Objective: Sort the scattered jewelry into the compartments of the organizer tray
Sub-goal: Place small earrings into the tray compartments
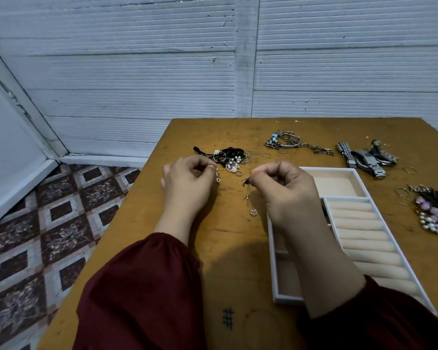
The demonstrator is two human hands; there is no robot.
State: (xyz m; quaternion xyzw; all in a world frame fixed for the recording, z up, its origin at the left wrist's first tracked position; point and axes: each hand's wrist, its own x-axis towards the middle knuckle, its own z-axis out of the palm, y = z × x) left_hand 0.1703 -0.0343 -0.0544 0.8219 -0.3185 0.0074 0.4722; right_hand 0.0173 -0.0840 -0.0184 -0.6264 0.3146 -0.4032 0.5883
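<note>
Head view: I see right hand (286, 190) pinching chain (248, 198) top, left of tray (329, 169); left hand (187, 183) pinching silver piece (217, 177). Limp, light, snag-prone, I'd say.

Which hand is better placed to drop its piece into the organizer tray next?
Right. The right hand pinches a dangling earring beside the organizer tray; the left hand, pinching a small silver piece, is farther away.

The bench (238, 248) is scuffed matt wood, the organizer tray (359, 178) white-rimmed with soft matt peach lining, the watches (364, 159) glossy metal, the sleeves (142, 294) matt maroon cloth.
</note>
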